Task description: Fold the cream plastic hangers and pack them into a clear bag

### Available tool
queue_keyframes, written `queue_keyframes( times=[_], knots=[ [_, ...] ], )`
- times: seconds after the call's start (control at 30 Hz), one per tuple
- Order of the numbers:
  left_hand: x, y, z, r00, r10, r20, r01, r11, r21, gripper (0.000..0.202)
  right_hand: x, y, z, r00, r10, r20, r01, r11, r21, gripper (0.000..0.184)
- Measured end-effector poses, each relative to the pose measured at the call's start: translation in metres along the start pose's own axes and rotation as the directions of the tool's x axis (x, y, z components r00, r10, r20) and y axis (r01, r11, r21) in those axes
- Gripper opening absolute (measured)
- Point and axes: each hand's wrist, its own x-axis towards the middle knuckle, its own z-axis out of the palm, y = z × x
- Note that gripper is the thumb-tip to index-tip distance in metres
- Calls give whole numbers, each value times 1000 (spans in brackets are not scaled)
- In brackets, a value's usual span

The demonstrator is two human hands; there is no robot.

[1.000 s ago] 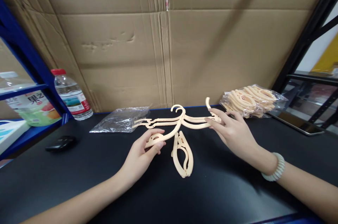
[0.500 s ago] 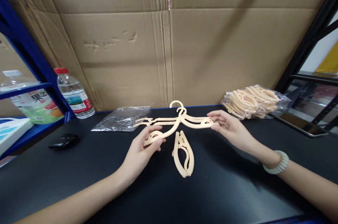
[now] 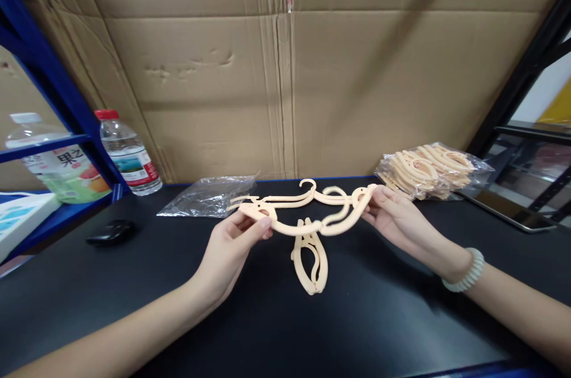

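Note:
A cream folding clothes hanger (image 3: pixel 297 229) is held above the table, its arms spread and its hook tipped to the right. My left hand (image 3: pixel 238 241) pinches one end between thumb and fingers. At the opposite end, my right hand (image 3: pixel 392 214) grips the other arm. Behind it lie unfolded cream hangers (image 3: pixel 285 202), partly hidden by the held one; I cannot tell how many. A folded hanger (image 3: pixel 298 265) rests on the table below, its top overlapped by the held hanger.
A clear plastic bag (image 3: pixel 200 197) lies at the back left, and a bag of folded hangers (image 3: pixel 423 170) at the back right beside a dark tablet-like device (image 3: pixel 508 211). A black mouse (image 3: pixel 111 232) and a red-capped bottle (image 3: pixel 131 158) stand left. Cardboard (image 3: pixel 200 87) walls the back.
Both hands have brought the held hanger toward me, away from the hangers behind it. Its arms have spread into a shallow curve and its hook has swung to the right.

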Motion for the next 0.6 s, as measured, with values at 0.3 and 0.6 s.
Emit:
queue_keyframes(
  times=[0.3,0.6],
  knots=[
    [-8,0,6,973,-156,169,134,982,136,23,-21,11,27,975,151,162,-123,978,-170,27],
    [-7,0,7,983,-151,102,141,984,106,23,-24,6,27,961,259,98,-244,959,-148,14]
  ],
)
